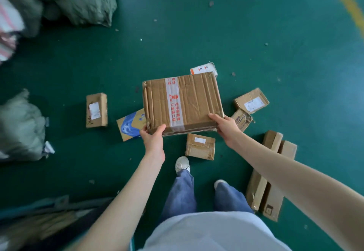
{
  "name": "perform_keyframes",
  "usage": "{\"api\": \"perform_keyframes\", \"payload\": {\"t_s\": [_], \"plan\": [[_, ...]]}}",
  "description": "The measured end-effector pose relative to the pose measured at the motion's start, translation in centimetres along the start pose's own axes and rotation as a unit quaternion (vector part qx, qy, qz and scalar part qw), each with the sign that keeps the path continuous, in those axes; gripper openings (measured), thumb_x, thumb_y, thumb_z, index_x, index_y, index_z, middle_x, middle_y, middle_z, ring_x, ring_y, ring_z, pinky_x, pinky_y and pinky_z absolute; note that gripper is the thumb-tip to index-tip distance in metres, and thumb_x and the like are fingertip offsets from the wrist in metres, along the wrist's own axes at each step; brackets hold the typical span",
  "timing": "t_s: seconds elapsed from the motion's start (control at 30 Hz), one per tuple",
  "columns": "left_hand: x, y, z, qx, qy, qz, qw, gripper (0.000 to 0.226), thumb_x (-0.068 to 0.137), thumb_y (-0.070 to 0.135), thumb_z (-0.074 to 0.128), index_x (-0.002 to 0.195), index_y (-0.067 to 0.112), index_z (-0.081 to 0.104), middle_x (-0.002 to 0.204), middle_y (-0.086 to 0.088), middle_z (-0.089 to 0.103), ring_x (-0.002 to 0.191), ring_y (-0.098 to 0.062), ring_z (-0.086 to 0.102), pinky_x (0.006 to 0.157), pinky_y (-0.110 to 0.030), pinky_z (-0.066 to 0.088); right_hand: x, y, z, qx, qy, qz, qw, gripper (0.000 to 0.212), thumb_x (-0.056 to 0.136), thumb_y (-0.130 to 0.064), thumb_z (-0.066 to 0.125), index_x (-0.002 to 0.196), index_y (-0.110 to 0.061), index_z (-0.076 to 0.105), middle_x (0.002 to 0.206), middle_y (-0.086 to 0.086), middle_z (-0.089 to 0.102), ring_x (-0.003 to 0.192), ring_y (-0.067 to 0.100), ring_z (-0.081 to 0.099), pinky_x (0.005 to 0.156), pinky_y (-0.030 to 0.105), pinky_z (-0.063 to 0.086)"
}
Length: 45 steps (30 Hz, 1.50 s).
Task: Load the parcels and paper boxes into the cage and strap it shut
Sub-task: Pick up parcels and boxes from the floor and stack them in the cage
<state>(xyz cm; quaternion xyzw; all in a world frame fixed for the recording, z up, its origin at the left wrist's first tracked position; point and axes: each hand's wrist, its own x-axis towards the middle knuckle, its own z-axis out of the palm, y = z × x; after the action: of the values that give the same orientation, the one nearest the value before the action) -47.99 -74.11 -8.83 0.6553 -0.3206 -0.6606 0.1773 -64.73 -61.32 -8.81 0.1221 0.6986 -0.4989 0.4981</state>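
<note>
Carrying looks like the step in hand. At the far left of the frame lie grey-green sacks [21, 126]. Along the lower left edge runs a blurred metal frame [59, 203] that may be the cage, though I cannot tell. On the green floor [256, 34] sit a small brown parcel [97, 110] and a blue-and-yellow box [131, 125].

The left hand [152, 138] grips the near left corner of the large taped carton [183, 101], thumb over the top edge. The carton hangs roughly level above the floor, mid-frame. The right hand [226, 127] is wrapped round its near right corner.

Both grips sit on the near edge only, so I'd slide the palms further underneath before walking. To the right, a labelled parcel [251, 101] and two long cartons [266, 176] lie near the feet and are worth stepping round.
</note>
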Motion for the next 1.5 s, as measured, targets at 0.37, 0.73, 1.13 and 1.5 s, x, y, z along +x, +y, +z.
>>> {"api": "perform_keyframes", "payload": {"t_s": [0.37,0.73,1.13,1.5], "plan": [[-11.9,-7.0,-4.1,-0.133,0.139,0.034,0.981,0.061,0.088,0.009,0.071,0.136,0.017,0.035,0.13,-0.002,0.052,0.11,-0.017,0.051,0.098,-0.03,0.031,-5.4,2.0,-2.5,-0.157,-0.125,-0.029,0.979,0.028,0.085,-0.036,0.074,0.1,-0.016,0.061,0.106,0.005,0.068,0.098,0.022,0.06,0.107,0.042,0.044],[-21.4,-14.1,-13.4,-0.244,0.307,0.029,0.92,0.072,0.087,0.017,0.073,0.145,0.018,0.031,0.144,-0.007,0.048,0.129,-0.028,0.049,0.113,-0.048,0.036,-13.3,8.2,2.6,-0.315,-0.228,-0.036,0.921,0.036,0.086,-0.034,0.073,0.111,-0.01,0.063,0.086,0.004,0.06,0.061,0.013,0.043,0.058,0.024,0.038],[-32.9,-28.5,-29.0,-0.421,0.468,0.007,0.777,0.06,0.085,0.015,0.075,0.131,0.02,0.037,0.133,-0.007,0.051,0.116,-0.022,0.053,0.111,-0.041,0.039,-28.0,24.8,12.1,-0.497,-0.359,-0.047,0.789,0.019,0.089,-0.021,0.07,0.085,-0.01,0.056,0.079,0.005,0.059,0.063,0.016,0.055,0.06,0.024,0.049],[-43.2,-38.5,-42.9,-0.491,0.585,-0.001,0.646,0.053,0.086,0.014,0.073,0.129,0.021,0.042,0.131,-0.005,0.053,0.117,-0.023,0.052,0.109,-0.041,0.04,-40.9,42.6,19.5,-0.55,-0.506,-0.072,0.66,0.043,0.088,-0.03,0.073,0.126,-0.014,0.062,0.115,0.004,0.069,0.079,0.015,0.059,0.086,0.032,0.052]]}}
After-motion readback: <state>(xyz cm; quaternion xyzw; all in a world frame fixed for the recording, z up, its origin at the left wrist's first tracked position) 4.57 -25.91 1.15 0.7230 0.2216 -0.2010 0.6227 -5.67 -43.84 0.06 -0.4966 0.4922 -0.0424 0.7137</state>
